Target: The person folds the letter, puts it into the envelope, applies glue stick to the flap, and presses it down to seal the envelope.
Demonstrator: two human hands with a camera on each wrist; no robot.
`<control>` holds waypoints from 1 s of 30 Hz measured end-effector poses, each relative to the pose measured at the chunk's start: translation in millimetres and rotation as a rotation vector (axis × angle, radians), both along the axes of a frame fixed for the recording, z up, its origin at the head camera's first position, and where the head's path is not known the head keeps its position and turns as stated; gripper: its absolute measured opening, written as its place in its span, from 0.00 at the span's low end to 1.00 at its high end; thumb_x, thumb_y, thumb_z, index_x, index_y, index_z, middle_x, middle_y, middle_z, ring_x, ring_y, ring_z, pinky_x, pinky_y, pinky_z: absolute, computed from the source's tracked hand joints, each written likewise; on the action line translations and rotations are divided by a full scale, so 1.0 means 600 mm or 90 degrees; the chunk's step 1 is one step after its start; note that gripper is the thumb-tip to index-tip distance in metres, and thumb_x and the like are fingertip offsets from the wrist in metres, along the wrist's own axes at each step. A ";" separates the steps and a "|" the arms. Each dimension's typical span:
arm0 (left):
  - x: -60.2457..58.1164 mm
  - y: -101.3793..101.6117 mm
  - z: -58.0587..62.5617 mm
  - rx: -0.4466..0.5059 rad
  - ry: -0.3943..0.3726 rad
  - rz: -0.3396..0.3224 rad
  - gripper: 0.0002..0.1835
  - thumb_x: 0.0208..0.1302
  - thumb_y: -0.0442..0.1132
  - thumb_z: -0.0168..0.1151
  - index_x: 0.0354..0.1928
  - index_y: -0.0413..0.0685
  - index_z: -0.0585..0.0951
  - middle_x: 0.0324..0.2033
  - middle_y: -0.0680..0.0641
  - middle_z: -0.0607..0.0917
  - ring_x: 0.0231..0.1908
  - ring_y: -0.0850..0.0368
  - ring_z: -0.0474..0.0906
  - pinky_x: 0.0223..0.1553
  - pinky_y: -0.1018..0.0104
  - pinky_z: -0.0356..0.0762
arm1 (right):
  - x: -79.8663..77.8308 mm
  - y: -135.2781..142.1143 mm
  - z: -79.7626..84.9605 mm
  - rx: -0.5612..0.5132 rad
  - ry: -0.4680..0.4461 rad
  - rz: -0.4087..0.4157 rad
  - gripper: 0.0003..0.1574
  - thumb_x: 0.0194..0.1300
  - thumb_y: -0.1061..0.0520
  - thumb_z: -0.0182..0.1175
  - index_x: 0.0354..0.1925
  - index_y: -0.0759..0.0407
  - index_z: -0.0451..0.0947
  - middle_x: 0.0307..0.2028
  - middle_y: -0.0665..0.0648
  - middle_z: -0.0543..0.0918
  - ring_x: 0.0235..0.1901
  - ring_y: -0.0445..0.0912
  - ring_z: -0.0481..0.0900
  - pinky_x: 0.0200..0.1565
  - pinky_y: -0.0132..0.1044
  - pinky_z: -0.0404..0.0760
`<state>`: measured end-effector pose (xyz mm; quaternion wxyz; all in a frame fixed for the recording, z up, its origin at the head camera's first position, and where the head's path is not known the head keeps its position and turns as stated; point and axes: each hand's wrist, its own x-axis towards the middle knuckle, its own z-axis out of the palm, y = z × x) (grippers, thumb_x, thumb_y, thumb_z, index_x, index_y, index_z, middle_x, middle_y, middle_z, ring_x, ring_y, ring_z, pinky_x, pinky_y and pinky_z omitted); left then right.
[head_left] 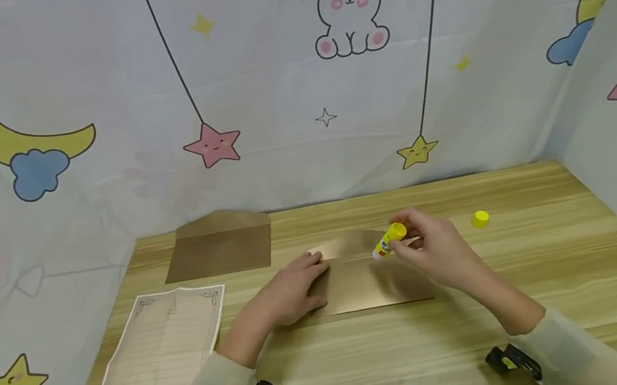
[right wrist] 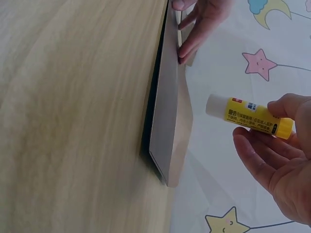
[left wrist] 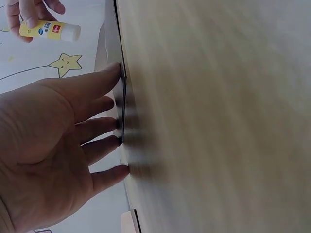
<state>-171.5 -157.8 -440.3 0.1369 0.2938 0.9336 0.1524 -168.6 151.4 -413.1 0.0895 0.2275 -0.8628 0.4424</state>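
Note:
A brown envelope (head_left: 361, 289) lies on the wooden table with its flap opened away from me. My left hand (head_left: 291, 294) rests on its left side, thumb near the front edge and fingers spread, as the left wrist view also shows. Between thumb and fingers, my right hand (head_left: 437, 249) pinches a yellow glue stick (right wrist: 252, 115). The uncapped white end of the glue stick tilts down toward the envelope's flap fold; in the right wrist view it is held apart from the paper. A yellow cap (head_left: 481, 218) stands on the table right of that hand.
Another brown envelope (head_left: 219, 254), flap up, lies at the back left. A creased, lined letter sheet (head_left: 157, 371) with a decorated border lies at the left, partly under my left forearm. A printed curtain (head_left: 291, 86) stands behind the table and along its sides.

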 end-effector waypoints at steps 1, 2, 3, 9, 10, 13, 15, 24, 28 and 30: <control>0.000 0.000 0.001 -0.005 -0.004 -0.002 0.37 0.77 0.47 0.66 0.80 0.43 0.66 0.81 0.39 0.59 0.81 0.40 0.51 0.77 0.40 0.57 | 0.000 0.000 -0.001 0.005 0.002 0.003 0.21 0.68 0.67 0.70 0.58 0.67 0.79 0.42 0.58 0.88 0.41 0.51 0.90 0.40 0.39 0.90; 0.000 0.000 0.001 -0.012 -0.005 -0.004 0.37 0.77 0.48 0.66 0.80 0.43 0.66 0.81 0.39 0.59 0.81 0.41 0.51 0.77 0.39 0.57 | 0.000 0.000 -0.002 0.010 0.004 0.007 0.21 0.68 0.67 0.70 0.58 0.67 0.79 0.42 0.58 0.88 0.41 0.52 0.90 0.40 0.39 0.90; 0.000 0.001 0.001 -0.017 -0.006 -0.004 0.36 0.78 0.48 0.65 0.80 0.44 0.66 0.82 0.40 0.59 0.81 0.41 0.51 0.76 0.38 0.57 | 0.000 0.000 -0.002 0.016 0.006 0.011 0.21 0.69 0.67 0.70 0.58 0.67 0.79 0.42 0.57 0.88 0.41 0.52 0.91 0.40 0.39 0.90; 0.002 -0.001 0.005 -0.018 0.001 -0.014 0.34 0.77 0.46 0.66 0.79 0.48 0.69 0.81 0.38 0.60 0.81 0.40 0.53 0.75 0.35 0.57 | -0.002 -0.003 -0.005 0.048 0.016 0.030 0.21 0.69 0.67 0.69 0.59 0.66 0.80 0.41 0.55 0.88 0.42 0.51 0.91 0.40 0.39 0.90; 0.002 -0.001 0.005 -0.014 0.004 -0.018 0.33 0.77 0.46 0.66 0.79 0.49 0.70 0.81 0.37 0.60 0.80 0.39 0.53 0.75 0.35 0.57 | -0.003 -0.005 -0.005 0.056 0.018 0.032 0.21 0.70 0.67 0.68 0.60 0.66 0.80 0.42 0.55 0.88 0.42 0.51 0.91 0.40 0.39 0.90; 0.001 -0.001 0.005 -0.008 0.011 -0.026 0.32 0.77 0.45 0.67 0.78 0.49 0.71 0.80 0.36 0.61 0.80 0.39 0.54 0.75 0.35 0.58 | -0.005 -0.012 -0.003 0.091 0.017 0.036 0.23 0.71 0.65 0.68 0.62 0.66 0.80 0.45 0.57 0.88 0.44 0.51 0.90 0.42 0.41 0.90; 0.000 -0.001 0.002 -0.007 0.016 -0.029 0.31 0.76 0.45 0.67 0.77 0.50 0.73 0.80 0.36 0.61 0.80 0.39 0.55 0.74 0.34 0.59 | -0.006 -0.017 -0.002 0.117 0.009 0.042 0.24 0.71 0.64 0.68 0.63 0.67 0.79 0.49 0.60 0.88 0.45 0.52 0.90 0.43 0.43 0.90; -0.004 -0.002 -0.004 -0.016 0.017 -0.026 0.31 0.77 0.48 0.66 0.78 0.55 0.73 0.80 0.37 0.60 0.80 0.40 0.55 0.74 0.34 0.59 | -0.015 -0.045 -0.011 0.217 -0.037 0.068 0.26 0.74 0.62 0.66 0.67 0.68 0.77 0.59 0.63 0.84 0.47 0.51 0.89 0.46 0.42 0.89; -0.001 -0.003 -0.002 -0.012 0.012 -0.025 0.32 0.76 0.50 0.67 0.78 0.55 0.72 0.80 0.37 0.60 0.80 0.40 0.55 0.74 0.33 0.59 | -0.020 -0.052 -0.018 0.207 -0.037 0.069 0.24 0.73 0.64 0.67 0.65 0.67 0.78 0.55 0.60 0.86 0.45 0.49 0.89 0.45 0.38 0.89; 0.000 -0.004 -0.001 -0.007 0.010 -0.024 0.33 0.75 0.51 0.68 0.78 0.54 0.73 0.80 0.37 0.60 0.80 0.40 0.55 0.73 0.32 0.59 | -0.020 -0.056 -0.019 0.200 -0.030 0.071 0.23 0.73 0.64 0.67 0.63 0.66 0.79 0.52 0.59 0.87 0.44 0.48 0.89 0.44 0.37 0.89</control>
